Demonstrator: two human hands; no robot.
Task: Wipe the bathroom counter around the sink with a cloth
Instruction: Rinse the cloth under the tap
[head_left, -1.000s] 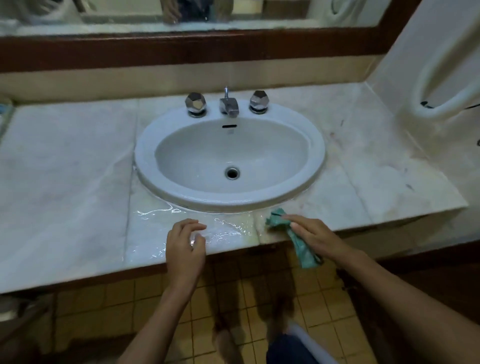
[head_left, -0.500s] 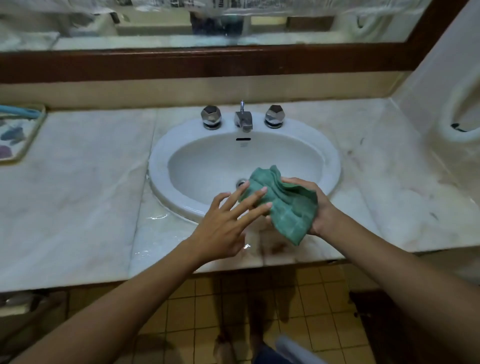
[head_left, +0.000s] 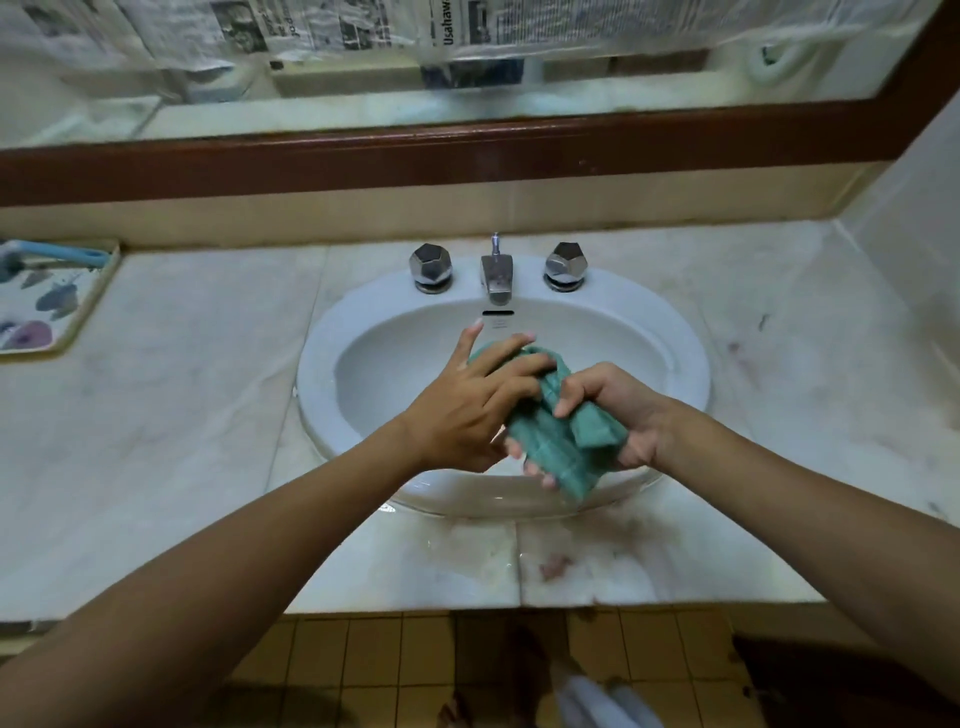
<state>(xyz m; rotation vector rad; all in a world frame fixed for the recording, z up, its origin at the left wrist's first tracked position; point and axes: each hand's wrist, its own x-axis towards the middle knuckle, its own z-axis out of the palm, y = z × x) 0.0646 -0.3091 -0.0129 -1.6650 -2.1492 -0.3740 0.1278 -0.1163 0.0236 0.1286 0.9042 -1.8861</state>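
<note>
A bunched green cloth (head_left: 556, 441) hangs in the air over the front half of the white oval sink (head_left: 691, 374). My right hand (head_left: 623, 410) grips its right part, fingers curled round the fabric. My left hand (head_left: 467, 410) holds the cloth's left part, fingers lying over the top and thumb below. Pale marble counter (head_left: 171, 441) surrounds the sink; the strip in front of the sink shows wet patches and a reddish stain (head_left: 553, 566).
A chrome tap (head_left: 497, 273) with two faceted knobs (head_left: 430, 265) stands behind the bowl. A patterned tray (head_left: 78, 306) with a blue-handled brush sits at the far left. A mirror with a dark wood frame (head_left: 467, 150) runs along the back; a white wall closes the right side.
Both hands have left the counter's front edge and risen over the sink. My left hand, flat on the counter before, now holds the cloth together with my right hand. The camera has tilted up.
</note>
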